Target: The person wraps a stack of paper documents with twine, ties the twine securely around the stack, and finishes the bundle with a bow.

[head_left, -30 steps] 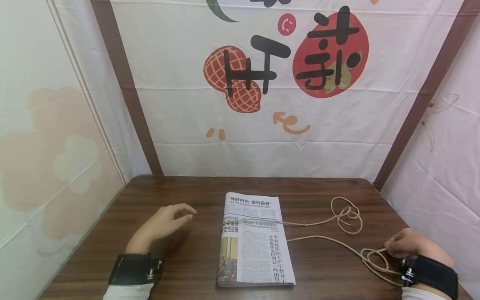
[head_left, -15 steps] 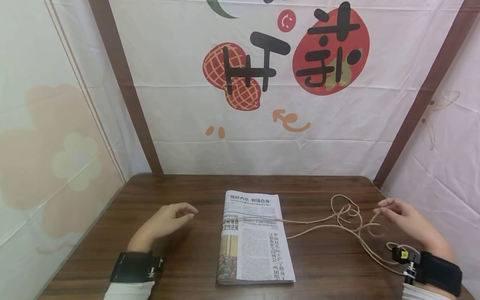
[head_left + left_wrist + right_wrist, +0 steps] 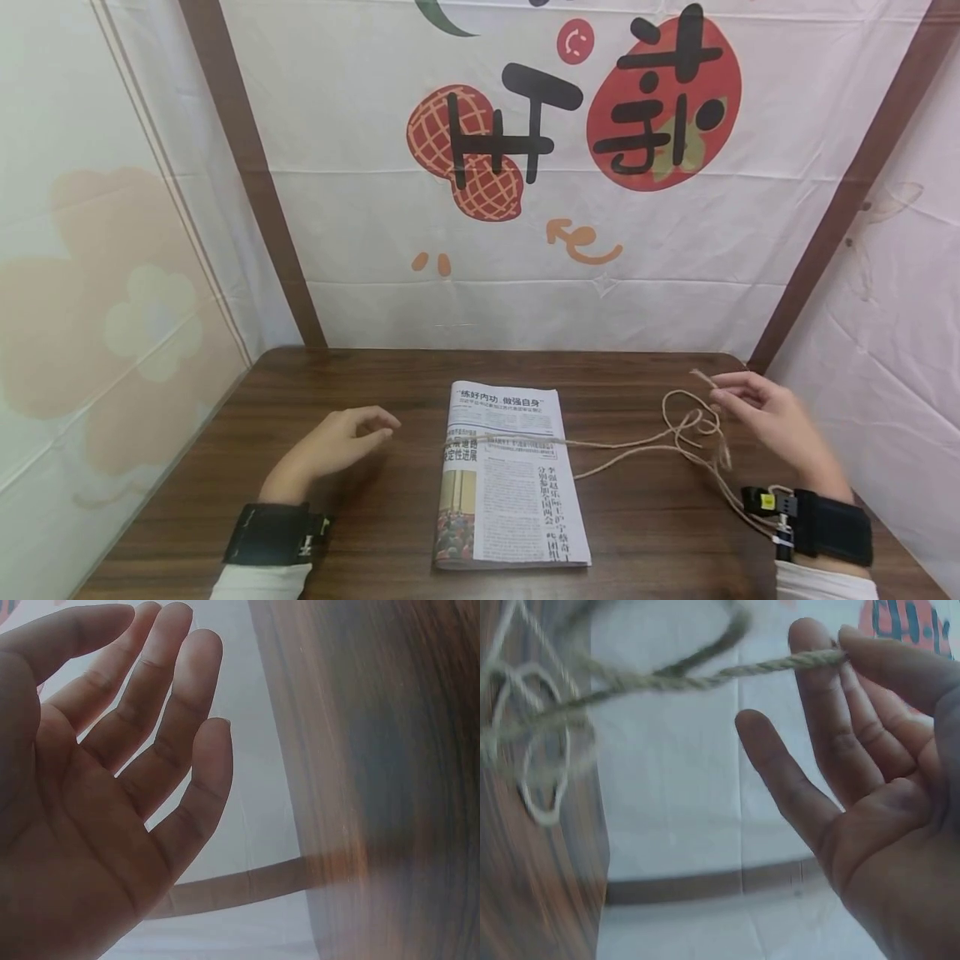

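Since it fills the whole background, a white cloth backdrop (image 3: 375, 317) with red prints goes first, and right in front of it is a dark wood-grain table (image 3: 660, 533). Around the middle of the table there's a folded newspaper (image 3: 517, 508), lying flat. Beige rope (image 3: 660, 681) crosses its upper half, a second strand comes out at its right edge, and both trail off into loose loops on the right side of the table.

Left hand (image 3: 337, 442) is hanging left of the paper, not touching it: fingers loosely bent, thumb apart, holding nothing. Right hand (image 3: 772, 421) is up over the far right part of the table, thumb and fingertips pinching the rope just short of its end, with at least one finger sticking out free. Each wrist wears a black strap (image 3: 262, 533). Tiniest bit: the rope's slightly frayed tip (image 3: 701, 377), poking out past the pinch, up and left.
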Action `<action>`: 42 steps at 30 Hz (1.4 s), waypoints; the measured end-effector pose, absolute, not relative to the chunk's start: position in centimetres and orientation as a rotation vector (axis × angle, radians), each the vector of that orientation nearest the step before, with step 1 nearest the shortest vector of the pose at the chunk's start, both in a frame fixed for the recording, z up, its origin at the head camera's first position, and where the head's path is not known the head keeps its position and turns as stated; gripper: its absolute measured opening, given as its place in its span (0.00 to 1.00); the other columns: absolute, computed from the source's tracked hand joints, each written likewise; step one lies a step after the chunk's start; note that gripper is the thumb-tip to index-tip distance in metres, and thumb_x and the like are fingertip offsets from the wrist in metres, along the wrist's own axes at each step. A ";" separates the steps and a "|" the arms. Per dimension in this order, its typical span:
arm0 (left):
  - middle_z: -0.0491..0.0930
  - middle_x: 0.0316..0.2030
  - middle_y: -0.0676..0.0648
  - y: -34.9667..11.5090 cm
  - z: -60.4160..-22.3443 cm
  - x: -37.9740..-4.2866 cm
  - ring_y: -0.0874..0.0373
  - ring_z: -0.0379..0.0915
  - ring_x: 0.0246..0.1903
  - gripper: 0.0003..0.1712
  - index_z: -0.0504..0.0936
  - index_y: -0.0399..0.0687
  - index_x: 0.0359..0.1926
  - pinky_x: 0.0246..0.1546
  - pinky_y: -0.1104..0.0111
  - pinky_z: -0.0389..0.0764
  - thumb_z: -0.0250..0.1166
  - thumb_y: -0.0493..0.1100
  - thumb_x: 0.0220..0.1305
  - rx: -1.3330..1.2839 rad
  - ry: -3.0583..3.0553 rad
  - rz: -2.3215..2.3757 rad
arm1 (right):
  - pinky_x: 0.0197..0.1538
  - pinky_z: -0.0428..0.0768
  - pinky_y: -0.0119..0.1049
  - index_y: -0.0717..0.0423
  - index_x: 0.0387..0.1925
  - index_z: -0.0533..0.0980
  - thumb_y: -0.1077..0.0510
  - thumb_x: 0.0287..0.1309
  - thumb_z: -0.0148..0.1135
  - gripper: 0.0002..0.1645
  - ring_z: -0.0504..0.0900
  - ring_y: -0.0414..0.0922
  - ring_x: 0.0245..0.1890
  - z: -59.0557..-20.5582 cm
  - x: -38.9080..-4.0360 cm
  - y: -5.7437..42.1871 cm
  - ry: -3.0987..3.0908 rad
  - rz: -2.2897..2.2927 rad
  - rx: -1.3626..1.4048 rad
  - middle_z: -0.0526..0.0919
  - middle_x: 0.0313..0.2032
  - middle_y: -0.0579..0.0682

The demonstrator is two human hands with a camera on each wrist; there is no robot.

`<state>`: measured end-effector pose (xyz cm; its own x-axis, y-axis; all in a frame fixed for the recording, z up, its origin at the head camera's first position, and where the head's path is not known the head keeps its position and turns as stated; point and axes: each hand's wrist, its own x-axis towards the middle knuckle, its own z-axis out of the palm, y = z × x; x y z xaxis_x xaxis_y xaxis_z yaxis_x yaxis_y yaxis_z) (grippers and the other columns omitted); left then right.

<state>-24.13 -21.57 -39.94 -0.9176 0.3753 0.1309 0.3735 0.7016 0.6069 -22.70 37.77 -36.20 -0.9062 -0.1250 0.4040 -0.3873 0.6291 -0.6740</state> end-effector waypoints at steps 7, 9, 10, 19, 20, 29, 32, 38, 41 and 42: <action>0.83 0.42 0.53 -21.0 -40.4 -24.5 0.53 0.78 0.45 0.11 0.84 0.49 0.50 0.45 0.54 0.79 0.61 0.46 0.72 0.652 2.867 1.030 | 0.30 0.79 0.30 0.54 0.55 0.79 0.55 0.72 0.59 0.14 0.84 0.37 0.30 -36.8 -23.9 33.7 -2.536 1.022 0.453 0.87 0.37 0.49; 0.83 0.42 0.53 -20.9 -40.5 -24.4 0.54 0.78 0.44 0.11 0.84 0.49 0.50 0.45 0.54 0.79 0.61 0.46 0.72 0.657 2.864 1.030 | 0.26 0.78 0.31 0.51 0.53 0.81 0.54 0.72 0.59 0.13 0.84 0.38 0.28 -37.1 -24.4 32.6 -2.494 0.997 0.462 0.87 0.35 0.46; 0.83 0.42 0.53 -20.8 -40.5 -24.4 0.54 0.78 0.44 0.11 0.84 0.50 0.50 0.45 0.54 0.79 0.62 0.46 0.72 0.660 2.859 1.034 | 0.25 0.77 0.32 0.50 0.52 0.81 0.54 0.72 0.59 0.12 0.82 0.38 0.25 -37.2 -24.6 32.0 -2.479 1.005 0.468 0.87 0.33 0.46; 0.83 0.43 0.54 -19.7 -40.4 -24.3 0.54 0.78 0.46 0.11 0.84 0.51 0.50 0.48 0.52 0.78 0.62 0.47 0.72 0.676 2.833 1.040 | 0.34 0.81 0.34 0.50 0.55 0.80 0.58 0.71 0.59 0.14 0.85 0.43 0.33 -37.5 -25.3 27.3 -2.568 1.113 0.693 0.86 0.38 0.44; 0.83 0.43 0.54 -19.6 -40.5 -24.3 0.54 0.78 0.46 0.11 0.84 0.51 0.50 0.48 0.52 0.78 0.62 0.48 0.72 0.683 2.832 1.041 | 0.33 0.80 0.34 0.49 0.56 0.79 0.58 0.71 0.60 0.15 0.84 0.42 0.31 -37.5 -25.3 26.9 -2.579 1.109 0.713 0.86 0.37 0.43; 0.83 0.47 0.52 -17.9 -40.9 -24.4 0.53 0.78 0.48 0.10 0.84 0.55 0.49 0.49 0.52 0.78 0.62 0.48 0.71 0.748 2.829 1.064 | 0.35 0.79 0.35 0.45 0.50 0.83 0.56 0.68 0.64 0.11 0.83 0.44 0.34 -37.1 -25.5 23.2 -2.572 1.100 0.849 0.85 0.40 0.38; 0.83 0.48 0.51 -17.1 -40.9 -24.5 0.51 0.78 0.49 0.10 0.84 0.54 0.49 0.50 0.51 0.78 0.62 0.46 0.71 0.738 2.835 1.058 | 0.34 0.77 0.35 0.47 0.47 0.84 0.58 0.67 0.65 0.09 0.80 0.41 0.32 -37.4 -25.9 21.8 -2.582 1.083 0.852 0.85 0.39 0.41; 0.84 0.43 0.52 -15.5 -40.8 -24.5 0.54 0.79 0.44 0.10 0.85 0.51 0.48 0.46 0.54 0.79 0.64 0.45 0.68 0.691 2.841 1.079 | 0.37 0.77 0.35 0.50 0.45 0.85 0.59 0.66 0.65 0.08 0.78 0.39 0.33 -38.3 -26.7 19.2 -2.645 1.083 0.829 0.83 0.40 0.40; 0.83 0.39 0.54 -15.0 -40.8 -24.5 0.58 0.78 0.39 0.10 0.85 0.50 0.47 0.42 0.57 0.79 0.66 0.45 0.66 0.631 2.841 1.084 | 0.37 0.76 0.36 0.49 0.44 0.85 0.58 0.67 0.65 0.07 0.78 0.40 0.32 -38.9 -27.2 18.3 -2.700 1.118 0.758 0.84 0.40 0.40; 0.83 0.38 0.54 -14.8 -40.9 -24.5 0.59 0.78 0.38 0.10 0.85 0.50 0.47 0.41 0.58 0.79 0.67 0.45 0.66 0.608 2.842 1.076 | 0.37 0.75 0.36 0.48 0.44 0.85 0.57 0.67 0.65 0.07 0.77 0.40 0.32 -39.1 -27.4 18.0 -2.714 1.123 0.731 0.84 0.39 0.40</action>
